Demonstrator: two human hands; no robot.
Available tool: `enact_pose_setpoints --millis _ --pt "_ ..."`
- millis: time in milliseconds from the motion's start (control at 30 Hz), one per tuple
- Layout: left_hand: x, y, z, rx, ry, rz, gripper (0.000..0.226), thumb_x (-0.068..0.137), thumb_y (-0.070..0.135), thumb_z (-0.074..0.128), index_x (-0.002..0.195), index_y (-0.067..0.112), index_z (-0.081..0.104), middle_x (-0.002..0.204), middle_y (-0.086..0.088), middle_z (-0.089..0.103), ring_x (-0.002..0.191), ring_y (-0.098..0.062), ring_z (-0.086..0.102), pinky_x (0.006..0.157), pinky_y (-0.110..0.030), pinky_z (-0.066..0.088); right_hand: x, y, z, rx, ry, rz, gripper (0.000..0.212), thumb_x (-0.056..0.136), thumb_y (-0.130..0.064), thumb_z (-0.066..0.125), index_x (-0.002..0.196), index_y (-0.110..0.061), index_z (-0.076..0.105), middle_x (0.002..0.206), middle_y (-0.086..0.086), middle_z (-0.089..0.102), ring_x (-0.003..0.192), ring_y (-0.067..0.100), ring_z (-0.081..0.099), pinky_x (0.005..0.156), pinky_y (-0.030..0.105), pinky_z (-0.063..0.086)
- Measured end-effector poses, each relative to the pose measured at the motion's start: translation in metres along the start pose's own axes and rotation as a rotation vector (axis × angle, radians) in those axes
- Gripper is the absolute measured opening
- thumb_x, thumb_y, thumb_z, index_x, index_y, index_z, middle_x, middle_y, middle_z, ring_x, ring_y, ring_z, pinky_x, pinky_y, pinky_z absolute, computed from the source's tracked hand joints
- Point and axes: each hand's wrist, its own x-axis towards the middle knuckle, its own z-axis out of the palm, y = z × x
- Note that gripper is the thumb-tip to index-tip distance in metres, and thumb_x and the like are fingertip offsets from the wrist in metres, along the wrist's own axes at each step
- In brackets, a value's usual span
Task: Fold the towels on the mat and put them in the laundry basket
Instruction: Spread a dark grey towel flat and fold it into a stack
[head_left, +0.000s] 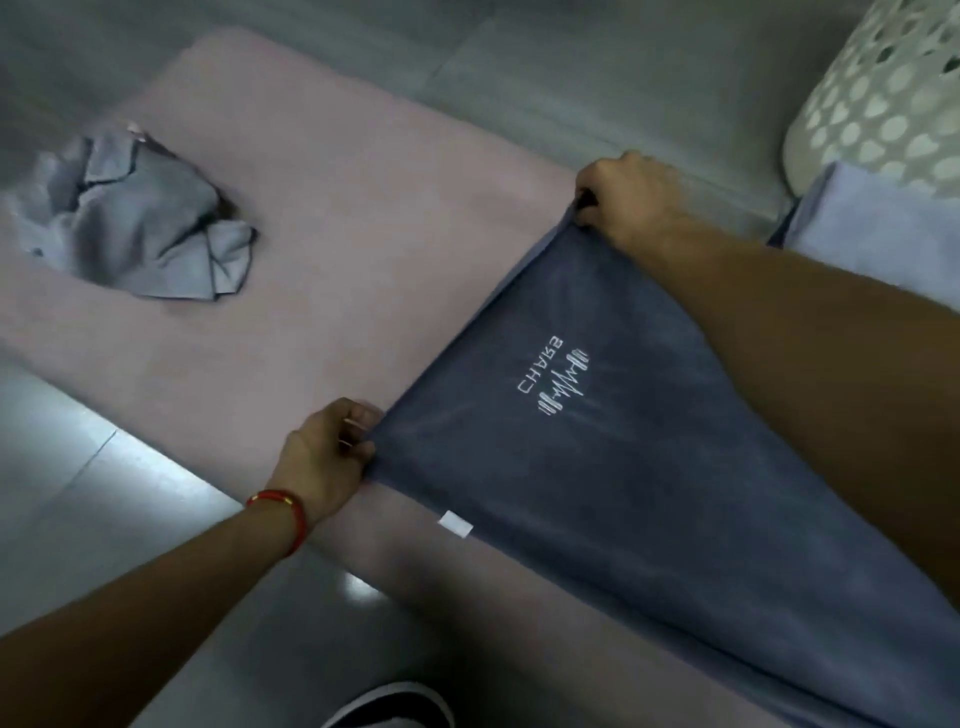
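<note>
Left hand (324, 457) and right hand (631, 200) each pinch a corner of the dark blue towel (597, 467) spread over the mat (337, 218); soft, limp, light, best held by corners.

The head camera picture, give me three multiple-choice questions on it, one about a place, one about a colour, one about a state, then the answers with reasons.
1. Where does the crumpled light grey towel lie?
A. in the basket
B. on the pink mat's far left part
C. on the bare floor

2. What colour is the wristband on the left hand?
A. red
B. green
C. white

3. How is the dark blue towel with white lettering held?
A. lying untouched
B. by one hand only
C. pinched at two corners, one per hand

Answers: B, the pink mat shows all around it. A, a red band circles the left wrist. C, the left hand pinches the near corner and the right hand grips the far one.
</note>
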Motion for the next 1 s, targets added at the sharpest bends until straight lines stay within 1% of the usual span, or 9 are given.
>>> enact_pose_setpoints --millis 133,233,333,400,467,567,667,800,1000 --pt "0.024 -0.02 -0.04 -0.033 0.172 -0.114 0.019 0.086 -0.007 0.064 0.093 0.01 0.068 0.086 -0.005 0.069 0.071 -0.017 0.06 0.058 -0.001 0.041 0.035 -0.054 0.033 0.337 -0.022 0.168 0.03 0.086 -0.019 0.074 0.114 -0.01 0.071 0.118 0.021 0.065 0.109 0.039 0.063 0.088 0.038 0.051" --pt "0.029 -0.04 -0.059 -0.002 0.275 -0.163 0.013 0.085 0.0 0.068 0.093 0.01 0.069 0.087 0.0 0.068 0.079 -0.02 0.06 0.068 -0.01 0.041 0.051 -0.088 0.059 0.611 -0.011 0.193 0.026 0.086 -0.015 0.068 0.112 -0.014 0.072 0.122 0.014 0.067 0.112 0.033 0.063 0.096 0.033 0.051" --pt "0.033 -0.057 -0.067 0.014 0.282 -0.212 0.013 0.086 0.0 0.066 0.093 0.011 0.069 0.088 -0.001 0.069 0.083 -0.023 0.065 0.082 -0.024 0.045 0.044 -0.112 0.074 0.714 -0.15 -0.004 0.065 0.091 -0.015 0.068 0.152 -0.02 0.043 0.16 0.014 0.034 0.144 0.026 0.039 0.118 0.029 0.031" --pt "0.036 -0.063 -0.066 0.05 0.267 -0.209 0.016 0.085 -0.002 0.065 0.094 0.011 0.068 0.087 -0.002 0.068 0.082 -0.023 0.064 0.079 -0.022 0.043 0.028 -0.12 0.085 0.644 -0.239 -0.148 0.083 0.096 -0.017 0.063 0.162 -0.029 0.014 0.17 0.009 0.0 0.154 0.024 0.017 0.124 0.035 0.02" --pt "0.035 -0.061 -0.061 0.153 0.296 -0.122 0.019 0.083 -0.003 0.063 0.097 0.008 0.065 0.092 -0.009 0.066 0.083 -0.03 0.061 0.08 -0.033 0.048 0.005 -0.125 0.095 0.455 -0.203 -0.261 0.077 0.101 -0.026 0.055 0.162 -0.031 0.008 0.17 0.005 -0.002 0.156 0.026 0.009 0.124 0.054 0.017" --pt "0.025 -0.052 -0.047 0.567 0.312 0.305 0.033 0.082 0.017 0.057 0.114 0.01 0.062 0.119 -0.02 0.055 0.102 -0.043 0.054 0.079 -0.049 0.048 -0.044 -0.131 0.105 0.23 -0.179 -0.317 0.066 0.105 -0.04 0.041 0.162 -0.033 0.008 0.17 0.0 -0.003 0.156 0.026 0.001 0.118 0.07 0.011" --pt "0.02 -0.028 -0.01 0.72 0.03 0.637 0.053 0.098 0.04 0.038 0.147 0.022 0.046 0.155 -0.015 0.036 0.14 -0.043 0.035 0.108 -0.058 0.037 -0.096 -0.127 0.116 0.181 -0.172 -0.282 0.062 0.106 -0.046 0.032 0.162 -0.032 0.01 0.17 0.0 -0.001 0.156 0.028 -0.001 0.115 0.074 0.01" --pt "0.036 -0.026 0.036 0.891 -0.165 0.595 0.064 0.098 0.063 0.005 0.158 0.042 -0.004 0.168 -0.007 -0.003 0.153 -0.042 -0.002 0.116 -0.071 0.009 -0.154 -0.099 0.12 0.086 -0.235 -0.202 0.066 0.1 -0.055 0.011 0.162 -0.032 0.011 0.171 0.002 -0.002 0.156 0.03 -0.003 0.114 0.075 0.009" --pt "0.039 -0.031 0.044 0.961 -0.176 0.536 0.076 0.088 0.07 0.011 0.157 0.044 -0.006 0.168 -0.008 -0.008 0.151 -0.046 -0.006 0.108 -0.081 0.003 -0.277 -0.039 0.117 0.089 -0.317 0.058 0.069 0.099 -0.062 0.007 0.162 -0.033 0.002 0.17 0.006 -0.012 0.155 0.033 -0.012 0.114 0.075 0.005"
